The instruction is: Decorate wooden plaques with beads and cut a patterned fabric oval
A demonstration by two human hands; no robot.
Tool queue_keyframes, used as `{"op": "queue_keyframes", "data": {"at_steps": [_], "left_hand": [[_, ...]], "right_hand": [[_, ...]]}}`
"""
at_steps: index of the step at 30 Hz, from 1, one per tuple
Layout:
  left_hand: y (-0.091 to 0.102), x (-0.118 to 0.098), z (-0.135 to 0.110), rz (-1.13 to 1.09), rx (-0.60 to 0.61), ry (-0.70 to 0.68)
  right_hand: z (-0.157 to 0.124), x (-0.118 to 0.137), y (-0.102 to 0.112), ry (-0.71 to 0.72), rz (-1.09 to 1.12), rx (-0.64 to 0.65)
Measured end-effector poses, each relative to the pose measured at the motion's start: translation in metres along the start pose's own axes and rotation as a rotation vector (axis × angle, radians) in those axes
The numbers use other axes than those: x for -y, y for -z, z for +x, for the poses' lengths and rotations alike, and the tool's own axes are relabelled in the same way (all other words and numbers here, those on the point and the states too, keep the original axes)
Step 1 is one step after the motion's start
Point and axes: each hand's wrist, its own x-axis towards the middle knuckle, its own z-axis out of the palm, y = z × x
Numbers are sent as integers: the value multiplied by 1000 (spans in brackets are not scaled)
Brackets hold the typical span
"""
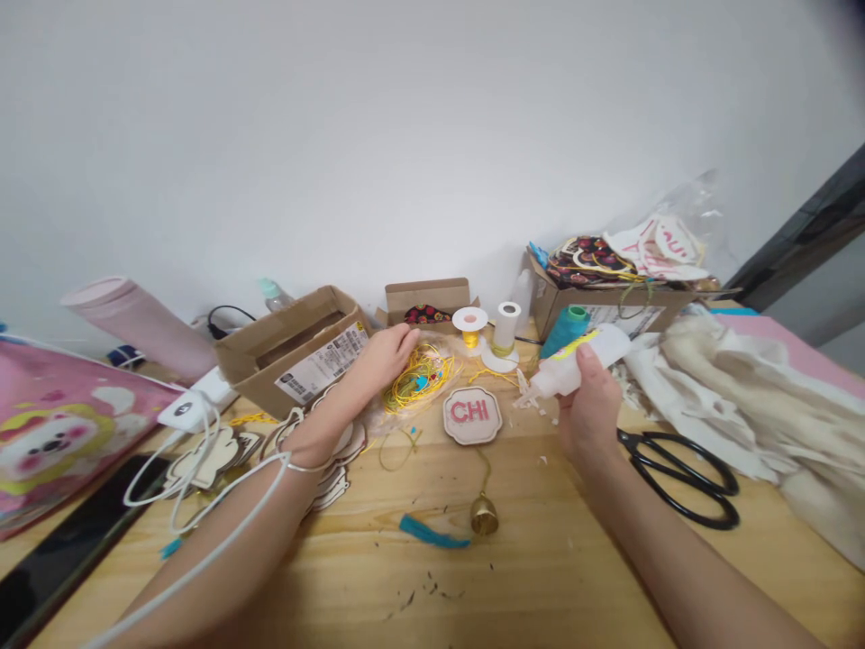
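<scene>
One glue bottle [559, 377], just up-right of the plaque [472, 415]: clasped in right hand [591, 407], fingers wrapped shut round its body, thumb across the top. Lies slanted, long axis running from down-left to up-right, nozzle aimed down-left toward plaque. Left hand [382, 356] up-left of plaque, fingers bent onto one tangle of yellow cord [420, 379]; pinching or only touching, cannot tell. Below plaque: one bell [484, 516], one teal tassel [427, 532]. Above plaque: two white spools [505, 332], one teal cone [565, 328]. Right of plaque: one pair of scissors [682, 475]. Behind plaque: three boxes [297, 347].
</scene>
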Motion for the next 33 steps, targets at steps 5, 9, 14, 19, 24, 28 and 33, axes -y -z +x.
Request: {"op": "queue_keyframes", "data": {"at_steps": [5, 9, 14, 19, 24, 28, 33], "left_hand": [[2, 3, -30, -308, -245, 78], [-8, 9, -63, -452, -265, -54], [-35, 15, -93, -443, -211, -347], [-48, 12, -100, -386, -227, -491], [-40, 7, -101, -393, -217, -471], [-34, 10, -103, -425, -163, -353], [-30, 13, -102, -452, -77, -266]], "right_hand": [[1, 0, 0, -6, 4, -16], [2, -3, 0, -13, -3, -20], [5, -17, 6, 15, -71, 6], [7, -28, 12, 84, -130, 29], [5, -28, 10, 79, -191, 46], [3, -29, 9, 46, -194, 49], [4, -30, 10, 24, -178, 41]]}}
